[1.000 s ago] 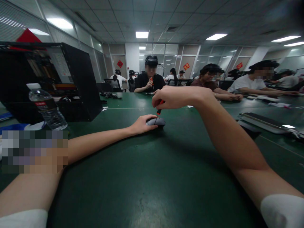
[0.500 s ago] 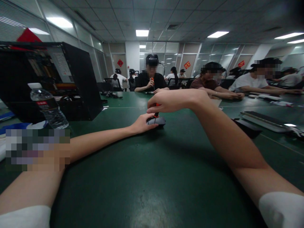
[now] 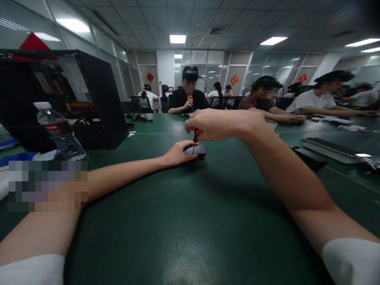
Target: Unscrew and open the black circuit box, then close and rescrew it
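Note:
A grey computer mouse (image 3: 198,150) lies on the green tabletop (image 3: 166,206) in front of me. My left hand (image 3: 177,153) grips its left end, thumb along the near side and fingers at the far side. Above it, my right hand (image 3: 208,123) is closed around the orange and black handle of a screwdriver (image 3: 196,135). The screwdriver stands roughly upright, its lower end at the top of the mouse. The tip and the exact spot it meets are too small to make out.
At left stand an open black computer case (image 3: 97,95) and a water bottle (image 3: 61,130). To the right lie a flat silver-and-black device (image 3: 332,150) and a dark box-like item (image 3: 311,159). Across the table a person (image 3: 188,93) holds an orange-handled tool; other people sit at right.
My right hand has turned slightly at the wrist and its fingers have shifted, so more of the screwdriver handle shows. My left hand and the mouse stay in place.

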The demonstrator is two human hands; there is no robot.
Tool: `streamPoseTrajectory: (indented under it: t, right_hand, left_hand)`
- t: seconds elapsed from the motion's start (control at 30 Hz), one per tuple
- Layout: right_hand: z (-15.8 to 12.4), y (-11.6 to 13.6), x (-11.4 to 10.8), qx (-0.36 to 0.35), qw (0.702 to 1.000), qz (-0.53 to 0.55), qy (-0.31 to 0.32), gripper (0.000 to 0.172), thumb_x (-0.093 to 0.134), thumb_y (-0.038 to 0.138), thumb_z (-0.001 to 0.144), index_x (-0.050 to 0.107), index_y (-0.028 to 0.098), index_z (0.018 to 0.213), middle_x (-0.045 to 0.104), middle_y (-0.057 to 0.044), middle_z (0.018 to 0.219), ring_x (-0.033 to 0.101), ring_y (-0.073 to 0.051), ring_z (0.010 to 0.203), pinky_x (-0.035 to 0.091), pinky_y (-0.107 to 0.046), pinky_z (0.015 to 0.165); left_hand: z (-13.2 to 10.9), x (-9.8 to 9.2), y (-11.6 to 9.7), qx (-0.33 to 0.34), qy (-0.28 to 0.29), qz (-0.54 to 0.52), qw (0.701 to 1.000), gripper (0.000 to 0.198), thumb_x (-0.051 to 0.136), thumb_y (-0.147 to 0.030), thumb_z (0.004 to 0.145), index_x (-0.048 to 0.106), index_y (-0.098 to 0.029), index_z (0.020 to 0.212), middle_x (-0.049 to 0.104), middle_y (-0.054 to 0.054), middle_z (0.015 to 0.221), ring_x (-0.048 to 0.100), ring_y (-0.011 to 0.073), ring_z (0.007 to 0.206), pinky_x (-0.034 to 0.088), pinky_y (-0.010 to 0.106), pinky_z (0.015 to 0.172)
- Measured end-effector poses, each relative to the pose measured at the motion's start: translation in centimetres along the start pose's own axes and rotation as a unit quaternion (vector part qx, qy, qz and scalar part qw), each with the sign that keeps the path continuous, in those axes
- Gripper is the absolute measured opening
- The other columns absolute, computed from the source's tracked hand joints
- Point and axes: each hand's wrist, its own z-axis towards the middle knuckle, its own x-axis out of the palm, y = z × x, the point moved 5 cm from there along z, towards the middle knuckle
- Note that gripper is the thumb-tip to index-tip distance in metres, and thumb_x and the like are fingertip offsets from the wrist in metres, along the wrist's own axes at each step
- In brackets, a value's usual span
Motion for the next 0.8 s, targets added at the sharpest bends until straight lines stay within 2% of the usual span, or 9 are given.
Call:
streamPoseTrajectory:
  t: [0.1,0.17,0.3,0.43,0.5,0.57,0.63,0.7,0.8]
  right_hand:
    - [0.3,0.1,0.1,0.005,1.0,-0.005,-0.004,0.035,0.063,0.033,0.09,0.071,0.021,0.122,0.072,-0.009,0.111,0.067,-0.021,0.091,0.043,-0.027,0.073]
    - [0.4,0.3,0.1,-0.011,1.0,-0.001,-0.012,0.033,0.062,0.029,0.091,0.071,0.021,0.122,0.072,-0.008,0.111,0.067,-0.02,0.092,0.044,-0.027,0.075]
    - [0.3,0.6,0.0,-0.039,0.999,0.003,-0.024,0.038,0.067,0.025,0.088,0.068,0.025,0.126,0.067,-0.006,0.125,0.065,-0.022,0.103,0.045,-0.029,0.08]
    - [0.6,0.7,0.2,0.009,1.0,-0.002,0.007,0.028,0.057,0.035,0.096,0.073,0.02,0.115,0.071,-0.008,0.107,0.065,-0.021,0.089,0.043,-0.03,0.071]
    - [0.7,1.0,0.1,0.002,1.0,-0.003,0.012,0.027,0.053,0.025,0.097,0.073,0.019,0.113,0.072,-0.008,0.104,0.065,-0.021,0.09,0.041,-0.03,0.071]
    - [0.6,1.5,0.0,-0.032,0.999,-0.004,0.007,0.032,0.057,0.015,0.091,0.072,0.02,0.118,0.071,-0.008,0.115,0.064,-0.021,0.1,0.042,-0.029,0.075]
    - [0.4,1.9,0.0,-0.059,0.998,-0.007,0.005,0.038,0.062,0.012,0.086,0.071,0.022,0.122,0.067,-0.007,0.126,0.061,-0.022,0.109,0.042,-0.029,0.08]
    - [0.3,2.1,0.1,-0.054,0.998,-0.016,0.003,0.032,0.065,0.019,0.087,0.072,0.021,0.119,0.068,-0.008,0.124,0.061,-0.024,0.108,0.042,-0.03,0.079]
    - [1.0,2.1,0.3,-0.004,0.999,-0.038,-0.015,0.025,0.063,0.035,0.093,0.076,0.018,0.106,0.073,-0.011,0.102,0.064,-0.024,0.092,0.04,-0.031,0.071]
  left_hand:
    - [0.0,0.0,0.0,-0.001,-0.004,0.004,1.0,0.05,0.078,-0.033,0.082,0.065,-0.016,0.127,0.07,0.01,0.127,0.066,0.0272,0.117,0.05,0.044,0.104]
    - [0.0,0.1,-0.1,0.002,-0.009,0.006,1.0,0.051,0.078,-0.032,0.081,0.064,-0.015,0.128,0.07,0.011,0.127,0.066,0.0271,0.117,0.049,0.044,0.105]
    - [0.1,0.1,0.1,-0.002,-0.008,-0.003,1.0,0.05,0.077,-0.032,0.082,0.065,-0.015,0.128,0.07,0.01,0.127,0.066,0.0269,0.117,0.049,0.044,0.106]
    - [0.1,0.2,0.3,-0.014,-0.008,0.002,1.0,0.05,0.077,-0.034,0.083,0.065,-0.015,0.128,0.07,0.011,0.128,0.065,0.0275,0.118,0.049,0.044,0.106]
    - [0.1,0.2,0.3,-0.008,-0.013,0.0,1.0,0.051,0.077,-0.033,0.082,0.065,-0.015,0.128,0.07,0.011,0.127,0.066,0.0273,0.117,0.049,0.043,0.105]
    - [0.0,0.2,0.3,-0.001,-0.014,-0.003,1.0,0.05,0.078,-0.032,0.082,0.064,-0.015,0.127,0.071,0.01,0.124,0.067,0.0269,0.114,0.051,0.042,0.102]
    - [0.0,0.2,0.3,0.002,-0.014,-0.001,1.0,0.049,0.077,-0.032,0.082,0.065,-0.014,0.126,0.072,0.01,0.121,0.068,0.027,0.111,0.053,0.042,0.099]
    - [0.0,0.2,0.4,0.0,-0.012,0.003,1.0,0.047,0.077,-0.033,0.082,0.066,-0.014,0.125,0.073,0.01,0.119,0.069,0.0276,0.109,0.054,0.042,0.097]
    - [0.1,0.2,0.6,-0.004,-0.019,0.004,1.0,0.048,0.078,-0.033,0.082,0.068,-0.015,0.125,0.073,0.011,0.121,0.069,0.0286,0.111,0.053,0.044,0.1]
